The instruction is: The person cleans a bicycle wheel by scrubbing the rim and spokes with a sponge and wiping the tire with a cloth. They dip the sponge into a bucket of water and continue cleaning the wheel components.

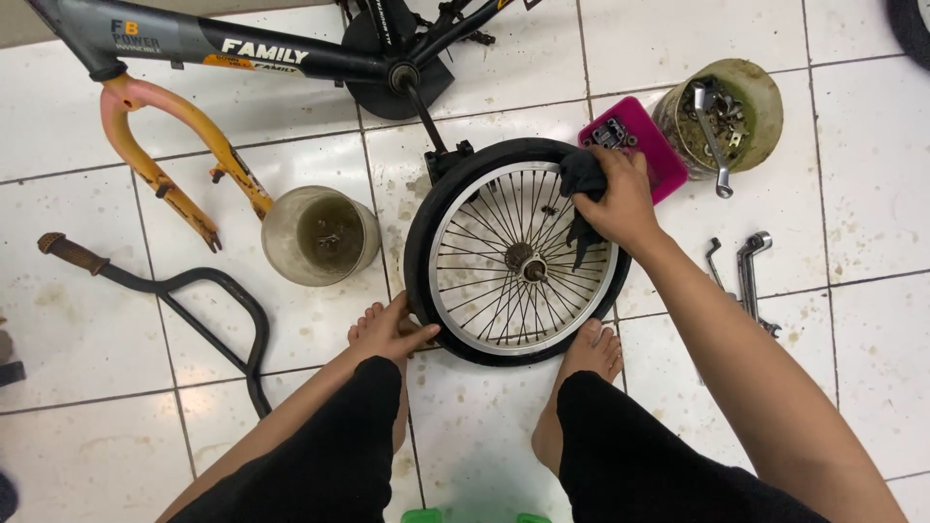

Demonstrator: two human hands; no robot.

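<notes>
I count one wheel [515,254] lying flat on the floor [872,174] between my feet, my right hand [618,201] clenching one dark rag [581,174] on its far rim, my left hand [395,331] gripping the near-left tyre. Two tubs flank it: one [320,235] left, one [722,116] far right with parts too jumbled to count. The frame [232,48] is cut off at the far edge; a handlebar [194,291] lies left, wrenches [746,276] right.

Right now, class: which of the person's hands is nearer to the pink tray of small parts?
The right hand. It presses a dark rag on the wheel rim, just beside the pink tray. The left hand grips the tyre's lower left edge, across the wheel from it.
</notes>
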